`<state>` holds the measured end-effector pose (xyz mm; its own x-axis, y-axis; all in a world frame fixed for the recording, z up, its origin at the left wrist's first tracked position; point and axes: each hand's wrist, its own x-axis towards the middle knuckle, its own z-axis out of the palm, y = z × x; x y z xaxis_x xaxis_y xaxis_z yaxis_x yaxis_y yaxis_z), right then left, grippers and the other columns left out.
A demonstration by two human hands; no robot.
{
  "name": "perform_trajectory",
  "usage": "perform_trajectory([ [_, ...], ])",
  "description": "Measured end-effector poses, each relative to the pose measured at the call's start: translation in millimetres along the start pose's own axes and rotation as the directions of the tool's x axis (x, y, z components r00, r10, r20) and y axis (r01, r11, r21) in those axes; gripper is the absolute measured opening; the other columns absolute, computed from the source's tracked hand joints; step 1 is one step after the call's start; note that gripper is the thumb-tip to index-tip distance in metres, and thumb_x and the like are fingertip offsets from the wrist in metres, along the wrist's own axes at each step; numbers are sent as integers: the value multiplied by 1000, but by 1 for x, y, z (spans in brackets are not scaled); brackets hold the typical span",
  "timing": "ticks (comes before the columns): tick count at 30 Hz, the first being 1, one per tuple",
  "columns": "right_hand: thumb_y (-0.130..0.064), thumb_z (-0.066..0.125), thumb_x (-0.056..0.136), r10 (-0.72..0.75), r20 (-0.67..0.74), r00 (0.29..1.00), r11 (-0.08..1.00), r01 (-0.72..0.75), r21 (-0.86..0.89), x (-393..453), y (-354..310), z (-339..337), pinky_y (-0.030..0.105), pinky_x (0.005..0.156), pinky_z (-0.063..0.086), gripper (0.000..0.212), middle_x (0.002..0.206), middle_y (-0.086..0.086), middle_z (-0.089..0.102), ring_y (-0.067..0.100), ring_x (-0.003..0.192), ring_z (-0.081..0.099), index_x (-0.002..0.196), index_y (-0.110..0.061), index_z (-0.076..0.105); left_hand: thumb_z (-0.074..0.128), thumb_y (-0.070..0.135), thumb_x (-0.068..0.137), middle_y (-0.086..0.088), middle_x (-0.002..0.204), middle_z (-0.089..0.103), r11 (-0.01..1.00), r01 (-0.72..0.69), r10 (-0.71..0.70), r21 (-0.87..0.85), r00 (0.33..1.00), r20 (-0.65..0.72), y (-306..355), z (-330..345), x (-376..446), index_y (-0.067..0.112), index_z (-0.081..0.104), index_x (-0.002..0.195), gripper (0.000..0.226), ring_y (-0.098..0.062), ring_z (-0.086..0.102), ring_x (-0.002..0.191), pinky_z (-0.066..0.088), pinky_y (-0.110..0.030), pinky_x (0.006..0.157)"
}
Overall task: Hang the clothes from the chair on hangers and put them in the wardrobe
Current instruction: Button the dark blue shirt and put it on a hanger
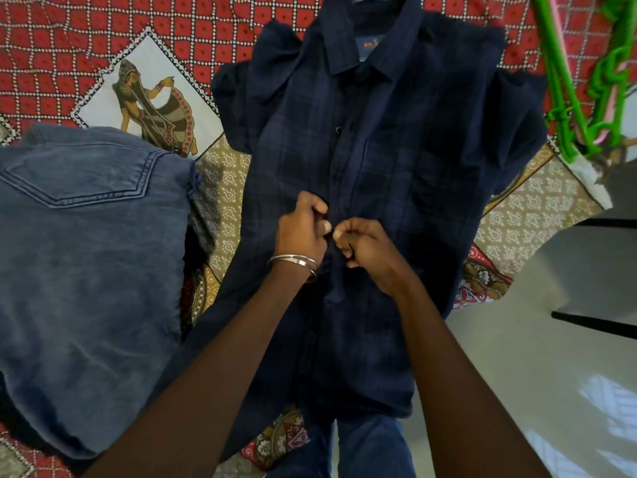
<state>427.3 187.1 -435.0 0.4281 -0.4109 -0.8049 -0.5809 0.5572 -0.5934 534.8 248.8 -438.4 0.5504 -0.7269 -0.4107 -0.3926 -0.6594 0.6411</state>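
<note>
I'm pinching the shirt (372,160) front edges mid-placket, left hand (301,227) and right hand (365,246) both gripping cloth; jeans (89,257) lying left of shirt, hangers (586,81) upper right.

Both bare forearms reach forward from the bottom edge and converge over the middle of the dark shirt (372,160). The left hand (303,229) is curled, knuckles up, its thumb and fingertips pinching the shirt's front placket; 2 metal bangles (294,262) circle its wrist. The right hand (365,243) is curled too, pinching the same placket just beside the left, thumbs almost touching. A ring (350,242) sits on 1 right finger
</note>
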Motion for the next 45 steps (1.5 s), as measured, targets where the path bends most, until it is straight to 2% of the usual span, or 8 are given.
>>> perform_trajectory([
  [3, -7, 46, 93, 62, -48, 997, 961, -73, -268, 2, -9, -4, 27, 55, 47, 18, 76, 0, 59, 12, 66, 54, 82, -18, 55, 55, -2, 84, -2, 82, 60, 971, -29, 38, 238, 999, -33, 2, 1, -2, 8, 48, 112, 31, -27, 58, 79, 41, -35, 66],
  [7, 2, 48, 85, -266, -444, 855, 898, 52, -438, 0, -27, -6, 17, 69, 37, 21, 86, 0, 57, 15, 79, 55, 99, -10, 57, 53, -13, 76, -16, 93, 61, 984, -115, 154, 138, 936, -316, 4, -10, 16, 4, 62, 96, 28, -33, 57, 86, 47, -43, 79],
  [10, -10, 63, 88, -379, -482, 790, 883, 153, -443, 13, -40, 1, 16, 69, 40, 17, 93, 4, 62, 20, 88, 60, 104, -11, 57, 45, -22, 62, -16, 93, 60, 971, -210, 237, 118, 917, -321, 9, -14, 37, 2, 67, 91, 44, -23, 57, 80, 49, -31, 76],
  [15, -26, 66, 87, -368, -338, 866, 642, -27, -766, 34, -42, 30, 41, 86, 49, 51, 129, 9, 44, 27, 118, 45, 129, -12, 41, 38, -19, 75, -4, 78, 61, 963, 128, -168, -237, 973, -156, 7, -12, 66, 3, 67, 95, 41, -17, 60, 64, 56, -34, 71],
  [22, -10, 61, 88, -329, -718, 613, 933, 96, -346, 28, -29, 6, 30, 79, 43, 18, 101, 13, 65, 28, 90, 62, 103, -4, 65, 77, 12, 75, -3, 90, 63, 998, 45, -43, 50, 998, -45, 8, 0, 66, 9, 73, 82, 9, -12, 57, 71, 48, -21, 73],
  [27, -13, 68, 87, -165, -658, 734, 986, 142, -88, 26, -30, 6, 41, 72, 58, 12, 74, -4, 66, 16, 72, 67, 97, -7, 70, 70, 15, 82, -7, 92, 64, 986, 161, -159, 36, 985, -63, 14, 6, 67, 9, 69, 76, 8, -15, 57, 72, 49, -26, 72],
  [31, -8, 67, 87, -154, -576, 803, 988, 132, -81, 36, -41, 7, 35, 82, 58, 22, 93, 7, 73, 18, 82, 70, 109, -4, 70, 69, 15, 85, -1, 71, 65, 938, 275, -269, -210, 962, 57, 24, -2, 71, 6, 71, 81, 10, -13, 60, 69, 51, -25, 72],
  [45, -2, 66, 86, -249, -542, 803, 967, 233, -98, 31, -34, 6, 21, 81, 56, 26, 96, 2, 73, 5, 82, 67, 112, -8, 70, 65, 23, 88, -7, 81, 67, 967, 247, -242, -57, 966, 85, 30, -1, 72, 6, 68, 82, 18, -18, 62, 73, 50, -26, 68],
])
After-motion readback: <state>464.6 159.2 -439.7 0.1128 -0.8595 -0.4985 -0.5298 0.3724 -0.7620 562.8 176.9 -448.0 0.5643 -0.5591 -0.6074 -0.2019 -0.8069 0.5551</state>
